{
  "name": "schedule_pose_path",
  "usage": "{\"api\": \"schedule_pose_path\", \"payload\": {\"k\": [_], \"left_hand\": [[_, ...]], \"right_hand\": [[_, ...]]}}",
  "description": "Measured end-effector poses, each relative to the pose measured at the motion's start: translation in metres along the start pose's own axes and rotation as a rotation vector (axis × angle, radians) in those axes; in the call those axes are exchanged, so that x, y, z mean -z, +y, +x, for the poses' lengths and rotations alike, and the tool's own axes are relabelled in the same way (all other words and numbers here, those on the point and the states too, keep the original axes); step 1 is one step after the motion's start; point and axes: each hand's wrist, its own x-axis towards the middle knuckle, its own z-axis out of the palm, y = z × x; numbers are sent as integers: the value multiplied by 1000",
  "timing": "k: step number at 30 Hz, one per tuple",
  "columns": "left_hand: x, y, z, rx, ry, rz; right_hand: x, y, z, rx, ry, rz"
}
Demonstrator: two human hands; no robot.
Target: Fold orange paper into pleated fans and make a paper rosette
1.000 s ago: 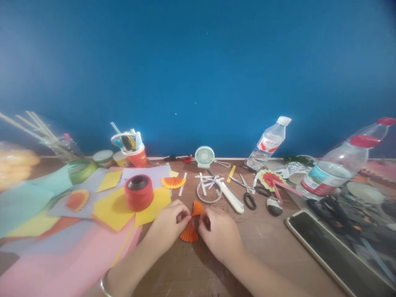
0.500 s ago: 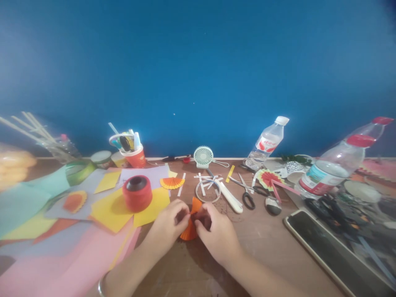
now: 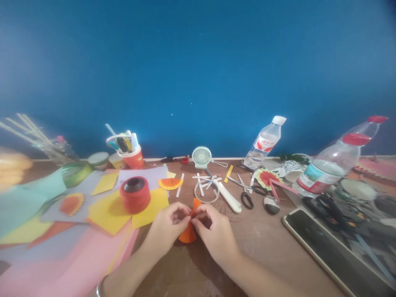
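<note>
An orange pleated paper fan (image 3: 187, 236) stands between my hands, its folds spreading out above and below a pinched middle. My left hand (image 3: 168, 225) pinches that middle from the left with thumb and forefinger. From the other side my right hand (image 3: 214, 229) grips the same narrow part, its fingertips close to those of the left. The fingers hide the fan's centre, so any tie there cannot be made out. Beyond the hands lie a white-handled cutter (image 3: 229, 198), a clear ring (image 3: 206, 190) and thin white paper strips (image 3: 200, 184).
Scissors (image 3: 246, 194), a red-and-yellow paper rosette (image 3: 268, 179) and a phone (image 3: 324, 251) lie to the right. A red spool (image 3: 135, 195) rests on yellow paper (image 3: 108, 214) at left. A small fan (image 3: 201, 157) and a bottle (image 3: 264, 144) stand along the wall.
My fingertips have come closer together at the orange fan's middle, covering more of it. The whole view has shifted slightly.
</note>
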Motion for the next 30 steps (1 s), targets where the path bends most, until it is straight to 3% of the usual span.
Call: {"api": "schedule_pose_path", "payload": {"k": [20, 30], "left_hand": [[-7, 2, -3, 41, 43, -374], [-8, 5, -4, -4, 87, -364]], "right_hand": [[0, 0, -1, 64, -11, -198], [0, 1, 1, -14, -8, 37]]}}
